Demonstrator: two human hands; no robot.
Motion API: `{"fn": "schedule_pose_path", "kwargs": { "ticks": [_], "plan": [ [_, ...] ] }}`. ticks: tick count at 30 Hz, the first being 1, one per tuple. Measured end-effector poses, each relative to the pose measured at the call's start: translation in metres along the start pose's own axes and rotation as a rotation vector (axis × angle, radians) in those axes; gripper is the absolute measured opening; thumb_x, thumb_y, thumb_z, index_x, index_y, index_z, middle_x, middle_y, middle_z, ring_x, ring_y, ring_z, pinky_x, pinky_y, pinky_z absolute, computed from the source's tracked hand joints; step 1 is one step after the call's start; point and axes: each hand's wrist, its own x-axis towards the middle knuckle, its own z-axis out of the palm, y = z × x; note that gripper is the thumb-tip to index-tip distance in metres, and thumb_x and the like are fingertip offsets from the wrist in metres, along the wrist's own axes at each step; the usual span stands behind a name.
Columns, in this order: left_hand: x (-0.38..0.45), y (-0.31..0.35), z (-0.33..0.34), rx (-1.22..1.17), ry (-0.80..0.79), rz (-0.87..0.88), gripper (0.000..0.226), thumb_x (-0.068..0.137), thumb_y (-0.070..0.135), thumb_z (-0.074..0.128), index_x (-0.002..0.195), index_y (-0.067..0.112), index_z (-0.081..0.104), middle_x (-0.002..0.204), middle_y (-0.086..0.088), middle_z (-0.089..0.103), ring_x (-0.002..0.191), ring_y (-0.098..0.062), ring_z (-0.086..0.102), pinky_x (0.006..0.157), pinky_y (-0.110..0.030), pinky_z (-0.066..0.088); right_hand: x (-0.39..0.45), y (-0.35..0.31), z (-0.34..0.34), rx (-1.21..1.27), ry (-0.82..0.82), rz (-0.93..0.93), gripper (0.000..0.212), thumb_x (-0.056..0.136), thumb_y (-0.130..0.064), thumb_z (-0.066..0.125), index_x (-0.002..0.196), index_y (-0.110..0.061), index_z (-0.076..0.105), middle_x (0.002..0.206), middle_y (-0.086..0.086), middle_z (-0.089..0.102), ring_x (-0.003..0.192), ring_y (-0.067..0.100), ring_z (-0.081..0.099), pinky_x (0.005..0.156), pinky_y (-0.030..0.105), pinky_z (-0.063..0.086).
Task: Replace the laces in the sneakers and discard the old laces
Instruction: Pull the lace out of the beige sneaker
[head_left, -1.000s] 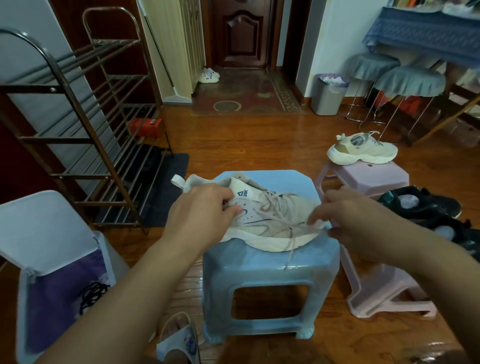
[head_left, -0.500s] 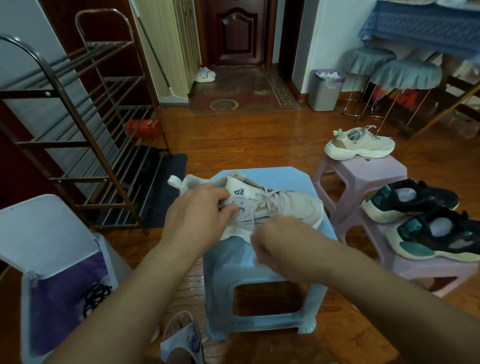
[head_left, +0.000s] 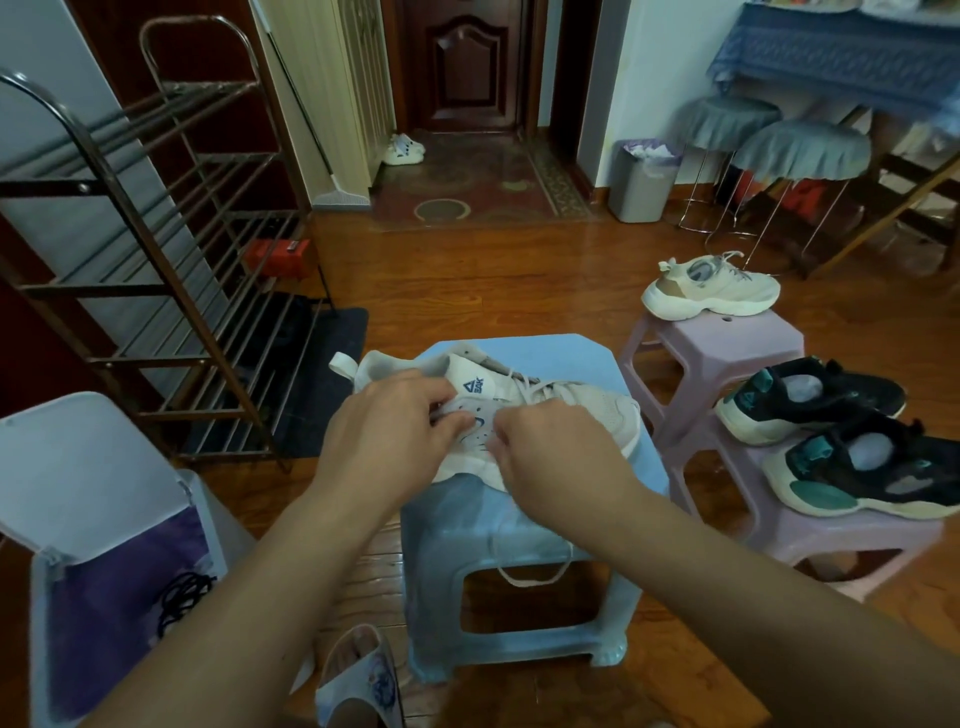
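Sneaker (head_left: 566, 410) near blue stool (head_left: 519, 525) right edge

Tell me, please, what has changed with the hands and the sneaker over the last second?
The right hand moved from the toe end inward to the middle of the white sneaker, beside the left hand. A loop of lace now hangs over the front of the blue stool. The left hand stayed gripping the collar; the sneaker stayed on the stool.
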Motion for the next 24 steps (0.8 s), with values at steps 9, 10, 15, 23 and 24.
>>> {"fn": "schedule_pose_path", "kwargs": {
  "ticks": [9, 10, 15, 23, 24],
  "plan": [
    [0.005, -0.021, -0.004, -0.156, -0.041, 0.075, 0.013, 0.090, 0.046, 0.072, 0.094, 0.035, 0.074, 0.092, 0.015, 0.058, 0.086, -0.007, 0.056, 0.076, -0.039, 0.050, -0.003, 0.051, -0.030, 0.505, -0.183, 0.049, 0.014, 0.102, -0.028, 0.057, 0.098, -0.030, 0.070, 0.086, -0.011, 0.066, 0.078, 0.005, 0.061, 0.071, 0.025, 0.048],
    [0.006, -0.024, -0.004, -0.194, -0.044, 0.080, 0.013, 0.089, 0.044, 0.073, 0.099, 0.035, 0.075, 0.093, 0.017, 0.059, 0.088, -0.006, 0.056, 0.079, -0.039, 0.050, 0.007, 0.063, -0.027, 0.464, -0.032, 0.091, 0.015, 0.100, -0.023, 0.059, 0.104, -0.030, 0.071, 0.094, -0.014, 0.065, 0.084, 0.006, 0.060, 0.076, 0.026, 0.048],
    [0.008, -0.031, 0.002, -0.389, -0.045, 0.076, 0.009, 0.089, 0.028, 0.077, 0.098, 0.030, 0.075, 0.096, 0.017, 0.061, 0.089, -0.003, 0.058, 0.082, -0.034, 0.050, 0.024, 0.074, -0.006, 0.383, -0.033, 0.060, 0.027, 0.095, -0.022, 0.066, 0.122, -0.025, 0.068, 0.115, -0.010, 0.066, 0.105, 0.009, 0.059, 0.088, 0.024, 0.043],
    [0.010, -0.026, 0.007, -0.439, -0.050, 0.034, 0.027, 0.091, 0.015, 0.074, 0.095, 0.040, 0.064, 0.101, 0.017, 0.056, 0.089, 0.001, 0.054, 0.078, -0.018, 0.042, -0.011, 0.041, -0.053, 0.532, -0.464, -0.097, 0.010, 0.097, -0.023, 0.066, 0.091, -0.024, 0.074, 0.086, -0.006, 0.073, 0.078, 0.003, 0.066, 0.073, 0.021, 0.052],
    [0.010, -0.025, 0.008, -0.443, -0.054, 0.030, 0.028, 0.092, 0.015, 0.073, 0.095, 0.041, 0.063, 0.102, 0.018, 0.055, 0.089, 0.001, 0.054, 0.078, -0.019, 0.042, -0.018, 0.038, -0.059, 0.615, -0.621, -0.145, 0.011, 0.098, -0.021, 0.065, 0.094, -0.024, 0.075, 0.087, -0.005, 0.074, 0.075, 0.004, 0.067, 0.074, 0.020, 0.054]
  ]
}}
